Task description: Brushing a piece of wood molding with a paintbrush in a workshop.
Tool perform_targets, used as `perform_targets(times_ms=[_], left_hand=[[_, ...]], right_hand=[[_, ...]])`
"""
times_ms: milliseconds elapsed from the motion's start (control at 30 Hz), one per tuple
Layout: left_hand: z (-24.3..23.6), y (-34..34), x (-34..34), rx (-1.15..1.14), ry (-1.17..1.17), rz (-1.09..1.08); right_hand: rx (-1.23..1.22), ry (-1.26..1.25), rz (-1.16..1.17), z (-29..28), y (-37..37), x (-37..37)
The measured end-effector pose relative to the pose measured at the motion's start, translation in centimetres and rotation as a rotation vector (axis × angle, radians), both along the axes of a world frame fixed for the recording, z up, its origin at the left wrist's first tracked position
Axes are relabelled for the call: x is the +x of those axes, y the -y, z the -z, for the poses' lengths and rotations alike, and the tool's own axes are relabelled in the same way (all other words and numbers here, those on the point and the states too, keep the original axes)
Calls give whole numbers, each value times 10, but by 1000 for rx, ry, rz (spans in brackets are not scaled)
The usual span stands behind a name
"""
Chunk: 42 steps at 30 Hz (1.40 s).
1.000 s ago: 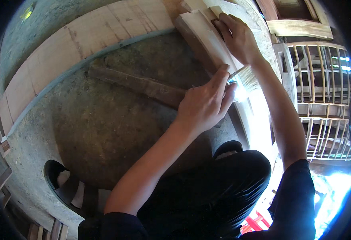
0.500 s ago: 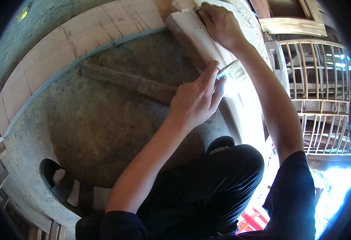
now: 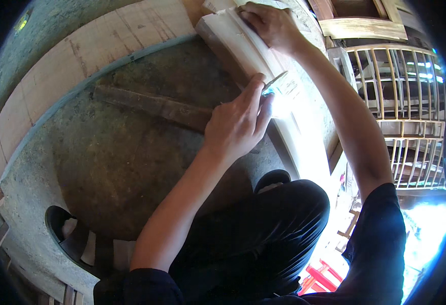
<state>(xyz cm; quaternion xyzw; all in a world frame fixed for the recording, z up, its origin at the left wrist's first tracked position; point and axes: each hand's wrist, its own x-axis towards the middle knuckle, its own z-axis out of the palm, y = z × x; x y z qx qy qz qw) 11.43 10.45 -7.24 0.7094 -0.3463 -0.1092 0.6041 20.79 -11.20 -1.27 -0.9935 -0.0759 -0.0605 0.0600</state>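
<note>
While the pale moulding (image 3: pixel 256 48) lies propped over the concrete floor (image 3: pixel 116 152), it is steadied at its far end by the right hand (image 3: pixel 268 23) and brushed by the left hand (image 3: pixel 235 124). The moulding is the largest piece in hand; it is seen at about one o'clock from the picture's centre, and its long axis runs from eleven o'clock, under the right hand, down to five o'clock, toward the black-clad knee (image 3: pixel 284 203). A long plank (image 3: pixel 86 51) lies to its left, and a dark batten (image 3: pixel 152 104) crosses the floor between them. Slatted frames (image 3: pixel 406 101) stand at three o'clock.

The brush (image 3: pixel 281 86) is small and flat, pinched between the left thumb and fingers, which are closed about its ferrule. Its bristles point toward two o'clock and rest on the moulding's face; glare hides their tips. The right fingers are curled down over the moulding's top edge, pressing it.

The stroke is judged best drawn along the long axis, with the grain, light pressure being kept so that the grooves are reached and nothing pools at the edges. The far end should be held firm so the piece is not rocked.
</note>
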Motion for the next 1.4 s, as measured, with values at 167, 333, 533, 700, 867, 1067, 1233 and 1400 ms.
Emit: perform_targets(times_ms=[167,333,533,700,867,1067,1233,1400], left_hand=[[2,2,2,-10,28,-13],[1,3,0,-23,14,-13],[-3,0,0,23,10,-1],[-2,1,0,52,-6,6],[-5,3,-1,48,41,18],[-1,7,-2,2,80,-43],[0,-2,-1,36,69,-32],[-5,4,-1,2,30,17]], right_hand=[[30,71,-34,-4,-1,3],[77,58,-120,-7,4,0],[-20,77,-223,-7,3,5],[-51,107,-181,-2,0,1],[-171,56,-34,-1,13,13],[-201,90,-54,-3,4,6],[40,17,-49,-4,-11,3],[-87,30,-52,0,7,8]])
